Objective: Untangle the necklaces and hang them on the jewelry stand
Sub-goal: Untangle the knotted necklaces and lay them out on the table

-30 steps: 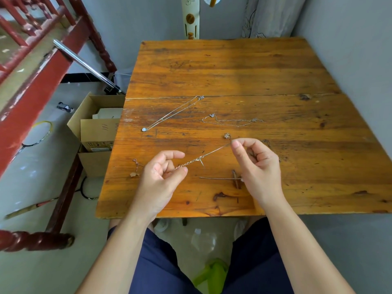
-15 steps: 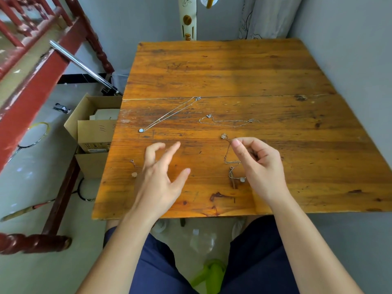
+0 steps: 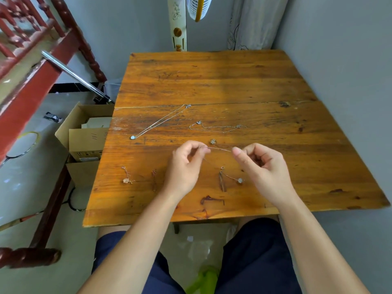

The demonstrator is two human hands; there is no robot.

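Observation:
A thin silver chain (image 3: 219, 148) is stretched between my left hand (image 3: 185, 166) and my right hand (image 3: 263, 166), both pinched on it above the wooden table (image 3: 212, 81). The chain's slack drops to a pale round pendant (image 3: 240, 180) lying on the table. A long necklace with a blue pendant (image 3: 161, 122) lies stretched out at the middle left. To its right a fine chain (image 3: 216, 128) is laid out, with a small charm (image 3: 213, 141) just below it. A short piece with a pink stone (image 3: 126, 178) lies near the left edge. No jewelry stand is in view.
A small dark chain piece (image 3: 154, 181) lies left of my left hand. Open cardboard boxes (image 3: 84, 134) stand on the floor left of the table. A grey wall (image 3: 339, 60) borders the table's right side. A red wooden rail (image 3: 31, 66) is at far left.
My left hand, open half a second ago, has moved up and right and pinched the chain. The chain is lifted and stretched between both hands again.

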